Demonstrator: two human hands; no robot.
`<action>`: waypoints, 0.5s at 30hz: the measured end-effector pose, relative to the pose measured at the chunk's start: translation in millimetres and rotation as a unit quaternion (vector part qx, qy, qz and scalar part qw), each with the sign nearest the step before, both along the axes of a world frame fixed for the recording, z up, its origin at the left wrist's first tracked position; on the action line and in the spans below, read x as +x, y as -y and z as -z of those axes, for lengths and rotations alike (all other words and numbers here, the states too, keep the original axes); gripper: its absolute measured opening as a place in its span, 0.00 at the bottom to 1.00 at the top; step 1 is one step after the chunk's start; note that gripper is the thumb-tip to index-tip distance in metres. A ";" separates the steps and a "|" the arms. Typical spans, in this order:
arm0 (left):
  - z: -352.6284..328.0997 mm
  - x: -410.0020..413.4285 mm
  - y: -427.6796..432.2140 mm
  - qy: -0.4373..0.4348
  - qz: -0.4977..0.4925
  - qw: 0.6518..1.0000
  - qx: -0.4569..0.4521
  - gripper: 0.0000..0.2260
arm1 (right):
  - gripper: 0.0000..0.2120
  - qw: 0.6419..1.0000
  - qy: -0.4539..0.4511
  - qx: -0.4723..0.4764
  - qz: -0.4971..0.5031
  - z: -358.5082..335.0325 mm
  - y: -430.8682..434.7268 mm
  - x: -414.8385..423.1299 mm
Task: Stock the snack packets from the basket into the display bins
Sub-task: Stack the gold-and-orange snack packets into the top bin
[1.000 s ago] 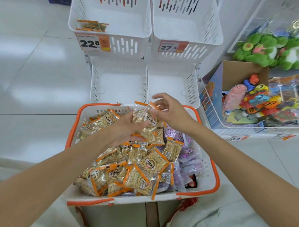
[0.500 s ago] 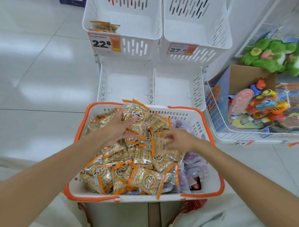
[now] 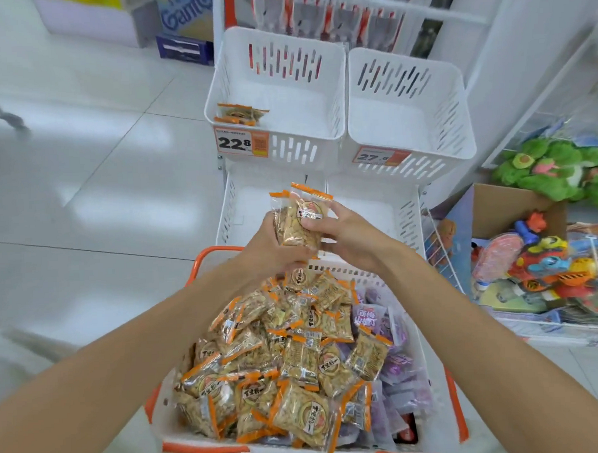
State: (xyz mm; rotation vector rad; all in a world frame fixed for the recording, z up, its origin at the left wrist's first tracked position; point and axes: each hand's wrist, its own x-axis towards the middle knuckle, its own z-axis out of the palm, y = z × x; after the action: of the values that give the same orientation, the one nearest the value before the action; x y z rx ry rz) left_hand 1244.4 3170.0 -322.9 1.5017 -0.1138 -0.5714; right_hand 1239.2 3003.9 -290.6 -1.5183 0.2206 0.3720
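Both hands meet just above the far rim of the white plastic basket with orange trim [image 3: 434,374]. The left hand [image 3: 271,241] and right hand [image 3: 353,237] together clasp an upright bundle of clear orange-edged snack packets [image 3: 299,219], held in front of the lower white slotted bins [image 3: 249,208]. The basket is heaped with the same packets, with purple packets [image 3: 396,362] on its right. A few loose packets [image 3: 239,114] lie in the upper left white bin [image 3: 284,86].

Single wide-angle view, worn on the head. Looks forward and steeply down onto the basket [image 3: 197,449] of packets [image 3: 299,411], close below at bottom centre. Faces the white bins [image 3: 318,146] just beyond it, with floor [image 3: 84,201] off to the left and toys [image 3: 546,267] at the right edge.
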 end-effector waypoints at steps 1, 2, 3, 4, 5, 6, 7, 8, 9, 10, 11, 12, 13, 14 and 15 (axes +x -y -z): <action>-7.5 7.9 -2.6 0.003 0.003 1.000 -0.003 0.35 | 0.16 1.000 -0.001 0.004 -0.023 -11.7 -0.3 9.3; -15.0 16.7 -5.5 0.002 0.008 1.000 -0.005 0.36 | 0.08 0.999 -0.001 0.001 -0.048 -24.0 -0.5 18.3; -24.0 25.9 -8.4 0.005 0.017 1.000 -0.009 0.36 | 0.04 0.998 -0.004 -0.002 -0.069 -36.1 -0.5 28.1; -33.7 35.7 -11.7 0.010 0.028 0.999 -0.014 0.36 | 0.04 0.996 -0.006 -0.002 -0.084 -46.7 -0.4 38.5; -43.8 46.2 -15.3 0.013 0.041 0.999 -0.018 0.35 | 0.07 0.995 -0.009 0.008 -0.100 -56.9 -0.9 48.6; -54.0 57.3 -19.5 0.017 0.056 0.998 -0.019 0.36 | 0.12 0.993 -0.010 0.020 -0.117 -65.6 -2.1 59.5; -64.2 70.3 -24.0 0.030 0.073 0.997 -0.014 0.38 | 0.17 0.990 -0.008 0.030 -0.134 -73.3 -3.8 71.2; -73.6 84.7 -28.2 0.046 0.090 0.995 -0.002 0.41 | 0.20 0.988 0.002 0.037 -0.149 -80.8 -6.1 83.2; -84.1 99.5 -32.0 0.068 0.100 0.993 0.016 0.43 | 0.22 0.988 0.018 0.039 -0.151 -87.2 -7.7 96.8; -94.7 116.0 -36.1 0.094 0.097 0.990 0.038 0.46 | 0.23 0.988 0.042 0.037 -0.141 -94.4 -8.9 112.0; -105.5 132.6 -40.0 0.129 0.081 0.986 0.069 0.48 | 0.23 0.990 0.069 0.032 -0.117 -101.1 -8.9 128.4; -115.1 149.6 -44.4 0.170 0.049 0.979 0.103 0.49 | 0.24 0.992 0.097 0.021 -0.077 -106.2 -7.7 146.3; -120.8 169.4 -50.4 0.210 0.001 0.968 0.135 0.49 | 0.25 0.992 0.125 0.006 -0.027 -110.4 -6.3 165.4; -122.1 190.7 -57.2 0.244 -0.057 0.954 0.165 0.47 | 0.24 0.988 0.151 -0.018 0.025 -112.6 -4.6 185.0; -118.7 212.5 -64.7 0.266 -0.113 0.937 0.195 0.45 | 0.23 0.980 0.178 -0.051 0.070 -111.6 -2.3 206.3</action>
State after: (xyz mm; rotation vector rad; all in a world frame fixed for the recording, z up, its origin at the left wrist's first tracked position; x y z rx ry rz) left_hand 1456.9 3234.8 -204.2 2.0006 -0.2538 0.0173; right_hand 1445.6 3006.2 -179.0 -1.6316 0.0631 -0.0266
